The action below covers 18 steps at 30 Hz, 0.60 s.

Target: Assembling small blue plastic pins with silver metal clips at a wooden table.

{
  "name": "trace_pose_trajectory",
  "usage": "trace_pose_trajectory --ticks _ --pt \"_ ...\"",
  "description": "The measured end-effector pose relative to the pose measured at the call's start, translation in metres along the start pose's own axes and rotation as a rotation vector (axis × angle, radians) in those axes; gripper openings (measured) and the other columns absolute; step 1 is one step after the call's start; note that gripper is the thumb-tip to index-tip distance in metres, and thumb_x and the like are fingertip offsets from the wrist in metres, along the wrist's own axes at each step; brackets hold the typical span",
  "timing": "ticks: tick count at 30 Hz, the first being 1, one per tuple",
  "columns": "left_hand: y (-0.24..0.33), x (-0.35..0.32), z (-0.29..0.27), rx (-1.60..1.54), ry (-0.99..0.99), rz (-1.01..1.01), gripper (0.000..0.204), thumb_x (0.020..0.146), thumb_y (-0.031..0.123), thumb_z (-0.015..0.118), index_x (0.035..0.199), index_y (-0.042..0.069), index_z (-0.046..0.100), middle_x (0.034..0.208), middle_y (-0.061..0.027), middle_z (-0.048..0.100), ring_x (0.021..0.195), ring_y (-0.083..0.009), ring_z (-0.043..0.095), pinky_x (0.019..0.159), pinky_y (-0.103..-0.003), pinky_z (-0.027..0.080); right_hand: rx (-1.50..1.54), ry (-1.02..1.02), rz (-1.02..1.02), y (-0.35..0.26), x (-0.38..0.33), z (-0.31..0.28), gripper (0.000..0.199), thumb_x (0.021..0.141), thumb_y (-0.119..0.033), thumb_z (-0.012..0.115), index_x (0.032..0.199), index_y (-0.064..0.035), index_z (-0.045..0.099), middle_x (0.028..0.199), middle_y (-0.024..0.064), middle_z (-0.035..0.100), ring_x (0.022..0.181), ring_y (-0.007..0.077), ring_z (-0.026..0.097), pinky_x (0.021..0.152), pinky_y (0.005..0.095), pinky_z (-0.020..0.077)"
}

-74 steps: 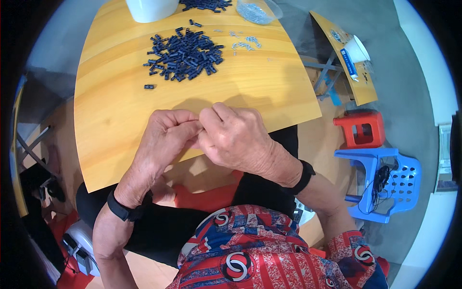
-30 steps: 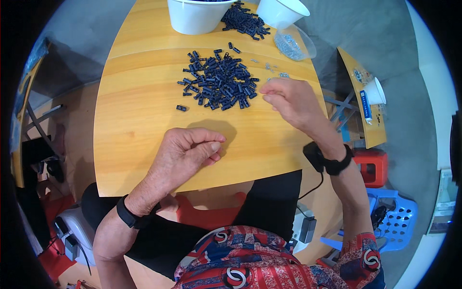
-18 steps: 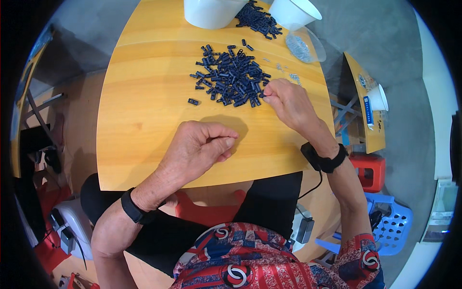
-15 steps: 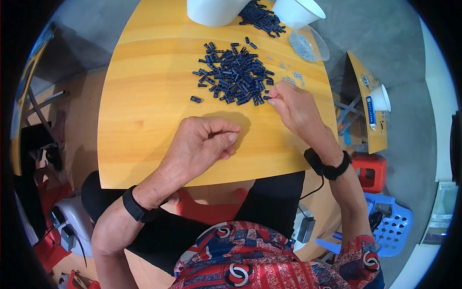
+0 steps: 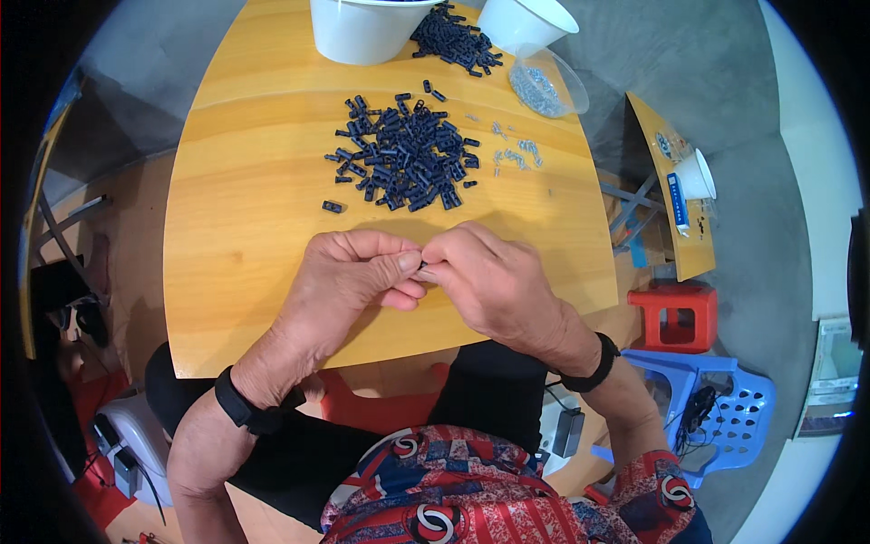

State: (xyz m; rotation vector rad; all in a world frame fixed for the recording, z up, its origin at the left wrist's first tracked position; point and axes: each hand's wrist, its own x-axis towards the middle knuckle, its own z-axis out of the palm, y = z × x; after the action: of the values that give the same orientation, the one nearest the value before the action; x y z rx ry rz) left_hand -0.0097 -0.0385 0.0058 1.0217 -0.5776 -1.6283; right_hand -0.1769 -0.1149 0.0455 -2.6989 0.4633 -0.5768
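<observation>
Tabletop [image 5: 245,172] bears black parts [image 5: 399,159] (white tubs [image 5: 362,36] beyond).

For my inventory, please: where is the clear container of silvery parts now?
In the head view, the clear container sits at the upper right, by the right edge of the wooden table, in front of the right-hand white tub.

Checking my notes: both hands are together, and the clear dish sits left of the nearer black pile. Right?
No: the head view shows the clear dish right of the nearer black pile. The left hand and right hand are indeed together.
</observation>
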Motion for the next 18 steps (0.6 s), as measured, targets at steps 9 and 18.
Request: trace_pose_trajectory --ticks 9,18 --pt "0.003 -0.001 -0.001 -0.165 -0.056 -0.093 0.019 0.087 0.009 0.06 0.099 -0.005 0.062 0.087 -0.0141 0.066 0.075 -0.0176 0.065 0.068 -0.027 0.056 0.023 0.134 0.009 -0.002 -0.003 0.002 0.009 0.077 0.0 0.06 0.085 -0.0026 0.056 0.075 0.0091 0.054 0.061 0.0238 0.058 0.05 0.0321 0.0461" --pt "0.003 -0.002 0.002 -0.132 -0.011 -0.069 0.019 0.085 0.005 0.061 0.101 -0.005 0.061 0.089 -0.0144 0.066 0.078 -0.0187 0.066 0.071 -0.027 0.056 0.255 0.217 0.126 -0.013 -0.01 0.005 0.021 0.077 0.005 0.06 0.098 0.0001 0.06 0.095 0.0124 0.059 0.081 0.0237 0.063 0.068 0.0287 0.0525"
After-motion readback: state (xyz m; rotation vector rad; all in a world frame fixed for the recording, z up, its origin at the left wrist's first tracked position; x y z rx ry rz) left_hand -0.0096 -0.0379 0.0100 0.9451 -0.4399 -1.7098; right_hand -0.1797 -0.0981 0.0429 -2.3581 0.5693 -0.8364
